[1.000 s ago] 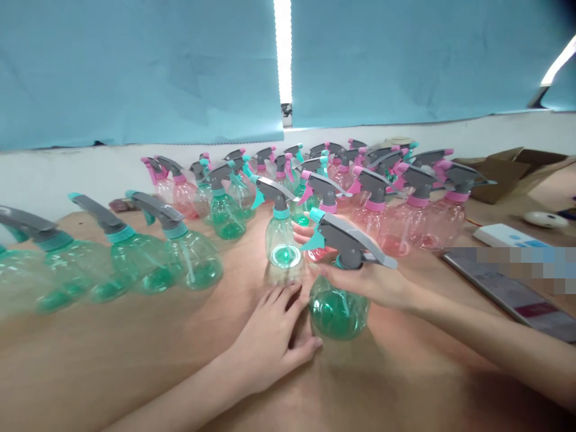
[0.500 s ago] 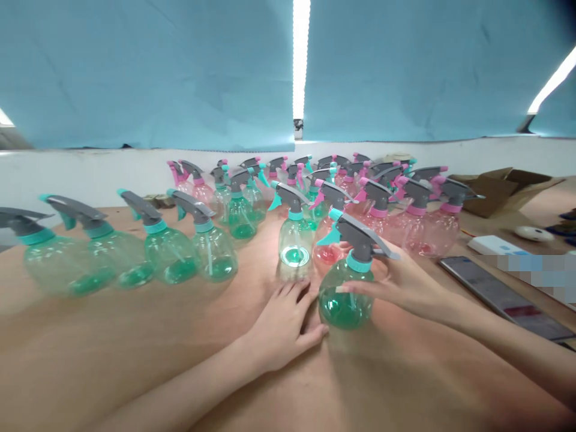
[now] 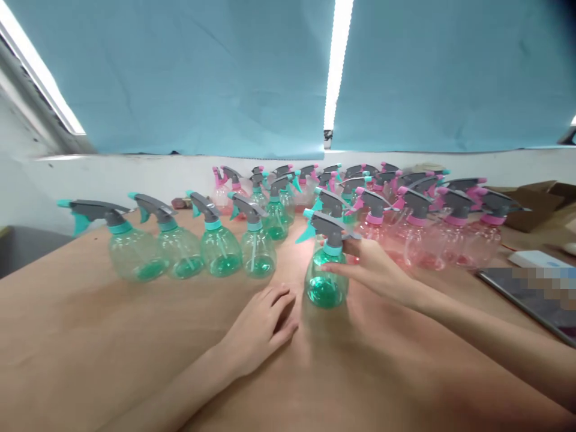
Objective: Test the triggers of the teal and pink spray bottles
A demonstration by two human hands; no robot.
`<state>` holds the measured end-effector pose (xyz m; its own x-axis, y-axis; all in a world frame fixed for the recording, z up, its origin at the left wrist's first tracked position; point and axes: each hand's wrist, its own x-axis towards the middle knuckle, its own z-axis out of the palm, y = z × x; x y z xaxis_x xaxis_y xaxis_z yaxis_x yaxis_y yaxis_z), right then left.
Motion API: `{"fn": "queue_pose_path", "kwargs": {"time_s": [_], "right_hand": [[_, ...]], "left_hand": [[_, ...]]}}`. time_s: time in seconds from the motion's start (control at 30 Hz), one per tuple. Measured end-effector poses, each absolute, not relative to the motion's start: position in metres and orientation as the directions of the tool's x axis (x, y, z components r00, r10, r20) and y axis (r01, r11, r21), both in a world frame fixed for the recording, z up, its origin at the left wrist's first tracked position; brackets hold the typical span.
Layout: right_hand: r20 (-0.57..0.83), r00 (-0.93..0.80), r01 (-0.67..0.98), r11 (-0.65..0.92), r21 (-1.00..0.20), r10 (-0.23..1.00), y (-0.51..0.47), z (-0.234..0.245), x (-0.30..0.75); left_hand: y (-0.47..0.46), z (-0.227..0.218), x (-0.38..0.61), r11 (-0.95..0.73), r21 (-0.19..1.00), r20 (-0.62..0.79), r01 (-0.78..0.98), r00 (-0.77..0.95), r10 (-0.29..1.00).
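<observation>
My right hand (image 3: 366, 264) is wrapped round a green spray bottle (image 3: 327, 282) with a teal collar and a grey and teal trigger head. The bottle is upright, its nozzle pointing left. Another teal-triggered bottle stands partly hidden behind it. My left hand (image 3: 256, 324) lies on the wooden table (image 3: 148, 354), fingers stretched and holding nothing, to the left of the held bottle. Beyond it to the left, several green spray bottles (image 3: 220, 252) stand in a row. Pink spray bottles (image 3: 420, 240) stand to the right of the held one.
More pink and green spray bottles crowd the back of the table. At the right lie a phone (image 3: 522, 300) and a white box-shaped item (image 3: 537, 260), with an open cardboard box (image 3: 535, 207) behind. Blue sheeting (image 3: 202, 78) hangs above the white wall.
The view has turned left, so everything sits further right. My right hand has moved the held bottle away from me, towards the bottle standing behind it. My left hand still lies on the table.
</observation>
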<state>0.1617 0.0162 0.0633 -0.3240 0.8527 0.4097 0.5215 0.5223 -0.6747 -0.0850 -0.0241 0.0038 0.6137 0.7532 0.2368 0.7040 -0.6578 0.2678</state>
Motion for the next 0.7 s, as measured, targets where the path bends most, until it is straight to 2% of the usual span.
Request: {"fn": "queue_pose_path", "kwargs": {"time_s": [0.27,0.47,0.7], "right_hand": [[0.439,-0.261,0.511,0.509,-0.692,0.860,0.053,0.058,0.115],[0.442,-0.229,0.590,0.485,-0.645,0.867,0.067,0.058,0.108],[0.451,-0.214,0.540,0.489,-0.685,0.867,0.081,0.058,0.099]], "left_hand": [[-0.017,0.003,-0.102,-0.651,0.304,0.287,0.695,0.585,0.759],[-0.001,0.000,-0.107,-0.634,0.311,0.283,0.708,0.568,0.773],[0.001,0.001,-0.105,-0.621,0.325,0.263,0.714,0.562,0.784]]}}
